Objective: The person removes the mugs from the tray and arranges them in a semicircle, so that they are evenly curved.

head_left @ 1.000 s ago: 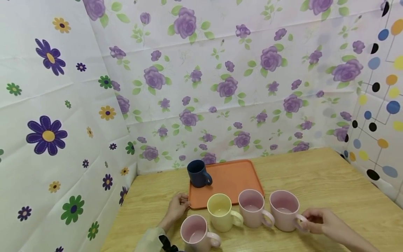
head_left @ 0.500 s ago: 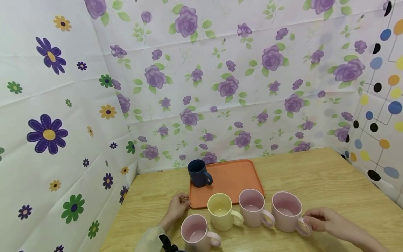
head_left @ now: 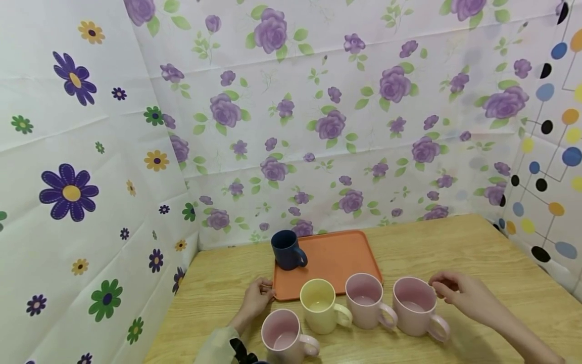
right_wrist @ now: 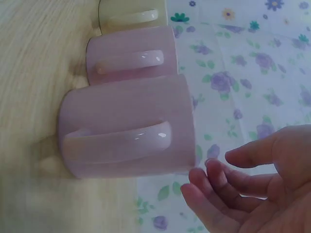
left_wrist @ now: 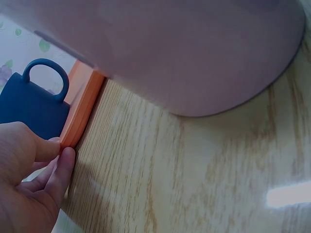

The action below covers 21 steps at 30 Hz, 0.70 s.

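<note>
My left hand (head_left: 255, 299) pinches the near left corner of the orange tray (head_left: 336, 263), thumb over finger in the left wrist view. On the tray's left side stands a navy blue mug (head_left: 285, 252), upright. My right hand (head_left: 464, 294) is beside the rim of the rightmost pink mug (head_left: 413, 308), fingers loosely bent and holding nothing. That mug's handle (right_wrist: 121, 143) points toward me and to the right. To its left, in front of the tray, are another pink mug (head_left: 364, 303) and a yellow mug (head_left: 318, 308).
A third pink mug (head_left: 281, 336) stands nearest me, close to my left forearm. All sits on a wood-grain table (head_left: 436, 253). Flower-printed cloth (head_left: 309, 126) hangs behind and at the left, dotted cloth (head_left: 545, 192) at the right.
My right hand has let go of the rightmost pink mug's handle and risen to its rim. That mug shifted slightly right, its handle turning toward me. The left hand stayed at the tray.
</note>
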Available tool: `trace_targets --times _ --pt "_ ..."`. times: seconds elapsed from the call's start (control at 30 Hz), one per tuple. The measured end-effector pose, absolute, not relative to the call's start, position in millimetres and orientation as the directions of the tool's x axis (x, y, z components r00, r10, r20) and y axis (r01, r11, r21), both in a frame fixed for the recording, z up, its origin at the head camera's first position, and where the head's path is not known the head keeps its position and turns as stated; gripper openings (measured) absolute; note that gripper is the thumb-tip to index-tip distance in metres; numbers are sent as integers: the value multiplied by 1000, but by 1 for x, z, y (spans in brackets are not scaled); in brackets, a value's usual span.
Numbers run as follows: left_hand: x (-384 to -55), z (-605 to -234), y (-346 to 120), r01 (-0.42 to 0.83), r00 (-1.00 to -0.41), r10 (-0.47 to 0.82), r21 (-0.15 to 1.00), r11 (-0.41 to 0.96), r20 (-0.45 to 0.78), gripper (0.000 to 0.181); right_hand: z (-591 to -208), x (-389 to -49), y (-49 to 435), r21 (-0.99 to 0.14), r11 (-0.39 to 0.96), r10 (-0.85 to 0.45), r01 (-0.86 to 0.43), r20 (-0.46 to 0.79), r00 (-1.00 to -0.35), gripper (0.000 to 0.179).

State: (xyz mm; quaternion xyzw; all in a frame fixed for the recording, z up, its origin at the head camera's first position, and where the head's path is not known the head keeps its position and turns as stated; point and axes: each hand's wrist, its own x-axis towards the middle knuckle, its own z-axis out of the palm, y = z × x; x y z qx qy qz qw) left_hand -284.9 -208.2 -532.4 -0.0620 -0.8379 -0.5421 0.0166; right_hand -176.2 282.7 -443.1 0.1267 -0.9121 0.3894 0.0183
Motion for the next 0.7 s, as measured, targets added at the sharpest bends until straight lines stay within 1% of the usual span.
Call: trace_targets --times 0.1,0.2,0.43,0.5,0.7 --pt "-284 -532 -208 117 -992 83 906 406 90 20 -433 -182 271 -628 729 -207 -273 177 -962 20" --pt "-283 -532 -208 113 -993 82 905 411 87 20 -426 -188 260 -590 753 -221 -292 191 -956 16" --pt "-281 -533 -208 113 -993 88 903 414 84 20 -413 -206 232 -563 718 -345 -409 222 -912 6" --pt "-281 -533 -208 115 -992 89 901 419 85 20 -407 -211 225 -555 713 -378 -428 209 -902 6" --pt "-281 -529 -207 131 -991 84 906 404 106 20 -398 -221 204 -572 642 -488 -511 209 -847 6"
